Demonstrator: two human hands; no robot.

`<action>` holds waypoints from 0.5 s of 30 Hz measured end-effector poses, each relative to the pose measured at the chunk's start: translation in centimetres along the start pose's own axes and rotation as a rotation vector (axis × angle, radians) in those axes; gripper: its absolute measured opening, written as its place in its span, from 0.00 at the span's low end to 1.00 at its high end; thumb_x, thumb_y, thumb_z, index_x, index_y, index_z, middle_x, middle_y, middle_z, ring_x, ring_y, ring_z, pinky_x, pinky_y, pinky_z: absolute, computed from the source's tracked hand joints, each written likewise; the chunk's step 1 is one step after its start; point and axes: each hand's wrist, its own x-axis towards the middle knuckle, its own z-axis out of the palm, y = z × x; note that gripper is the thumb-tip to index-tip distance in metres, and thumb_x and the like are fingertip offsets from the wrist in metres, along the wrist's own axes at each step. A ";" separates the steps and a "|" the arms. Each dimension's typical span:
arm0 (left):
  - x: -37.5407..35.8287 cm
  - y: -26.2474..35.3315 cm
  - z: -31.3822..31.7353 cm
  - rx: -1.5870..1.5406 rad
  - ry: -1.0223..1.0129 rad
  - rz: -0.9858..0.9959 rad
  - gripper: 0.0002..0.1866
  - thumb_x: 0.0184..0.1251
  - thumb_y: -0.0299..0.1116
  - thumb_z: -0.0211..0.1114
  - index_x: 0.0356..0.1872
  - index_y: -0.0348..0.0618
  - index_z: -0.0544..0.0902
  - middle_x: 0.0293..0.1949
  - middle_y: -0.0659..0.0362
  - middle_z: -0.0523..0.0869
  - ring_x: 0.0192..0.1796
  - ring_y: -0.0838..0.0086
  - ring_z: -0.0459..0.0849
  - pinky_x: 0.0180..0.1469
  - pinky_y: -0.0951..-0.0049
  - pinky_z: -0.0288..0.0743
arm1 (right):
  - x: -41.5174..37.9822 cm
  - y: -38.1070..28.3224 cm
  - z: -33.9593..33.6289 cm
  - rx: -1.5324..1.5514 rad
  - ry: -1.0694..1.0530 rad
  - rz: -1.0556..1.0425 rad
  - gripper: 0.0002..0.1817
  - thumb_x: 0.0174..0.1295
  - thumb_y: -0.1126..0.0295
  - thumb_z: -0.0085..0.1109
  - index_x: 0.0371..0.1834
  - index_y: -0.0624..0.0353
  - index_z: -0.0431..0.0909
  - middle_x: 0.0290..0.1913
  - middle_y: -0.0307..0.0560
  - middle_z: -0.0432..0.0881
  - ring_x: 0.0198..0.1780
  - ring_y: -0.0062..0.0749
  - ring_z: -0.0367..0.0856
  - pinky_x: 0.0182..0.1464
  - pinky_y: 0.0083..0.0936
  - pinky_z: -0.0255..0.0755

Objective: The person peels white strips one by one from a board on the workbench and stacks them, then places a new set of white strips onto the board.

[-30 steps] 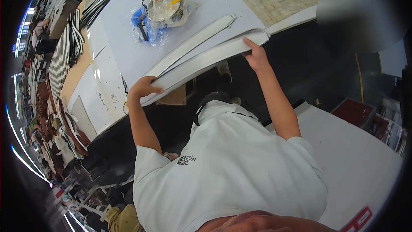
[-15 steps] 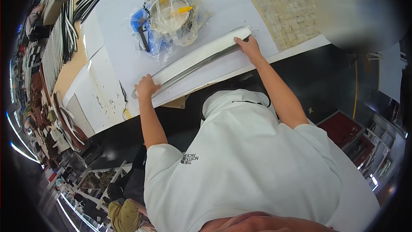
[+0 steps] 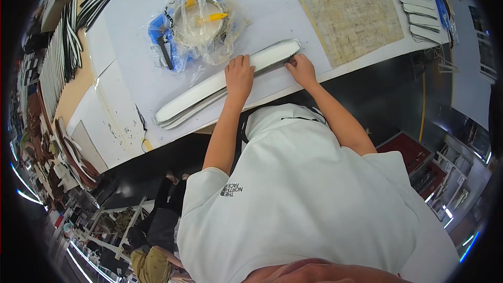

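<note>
A stack of long white strips (image 3: pixel 196 94) with rounded ends and saw-toothed edges lies slantwise along the table's near side. Its layers are slightly spread at the lower left. My left hand (image 3: pixel 239 78) lies across the strips right of their middle, fingers over the top and far edge. At the upper right end, my right hand (image 3: pixel 302 71) pinches the near edge between thumb and curled fingers; the fingertips are partly hidden. Just beyond the strips stands a round tub (image 3: pixel 201 29) in clear plastic film, with yellow-handled tools (image 3: pixel 214 18) on it.
A blue item (image 3: pixel 156 27) and a black-handled tool (image 3: pixel 165 52) lie beside the tub. A mottled beige board (image 3: pixel 346 13) covers the right part of the table. White rounded pieces (image 3: pixel 421 13) are at the far right; black-and-white strips (image 3: pixel 65 42) lie left. Another person (image 3: pixel 152 262) is behind, lower left.
My left hand has moved from the strips' lower left end to right of their middle. My right hand has shifted to the near edge. The strips' lower left end now shows spread layers.
</note>
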 end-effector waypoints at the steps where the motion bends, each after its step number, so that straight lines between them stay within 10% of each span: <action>1: 0.1 0.1 0.1 0.012 -0.008 -0.008 0.23 0.55 0.32 0.68 0.53 0.41 0.75 0.50 0.55 0.78 0.52 0.58 0.76 0.53 0.59 0.70 | 0.1 0.6 -0.2 0.001 -0.015 -0.042 0.13 0.56 0.62 0.65 0.34 0.61 0.79 0.35 0.48 0.80 0.38 0.40 0.82 0.41 0.34 0.75; 7: -0.5 0.5 0.4 0.045 0.138 0.101 0.18 0.53 0.29 0.68 0.47 0.43 0.76 0.45 0.57 0.78 0.49 0.61 0.76 0.50 0.60 0.69 | -0.7 3.8 -2.7 0.662 -0.134 0.362 0.08 0.58 0.69 0.60 0.36 0.63 0.80 0.34 0.45 0.84 0.32 0.32 0.85 0.36 0.30 0.77; 15: -0.1 0.6 0.2 -0.053 -0.038 0.054 0.07 0.54 0.27 0.65 0.36 0.47 0.82 0.36 0.60 0.79 0.44 0.63 0.78 0.46 0.60 0.67 | 0.2 8.4 -4.0 0.573 0.018 0.197 0.10 0.60 0.70 0.58 0.40 0.63 0.83 0.31 0.41 0.83 0.26 0.21 0.78 0.33 0.20 0.74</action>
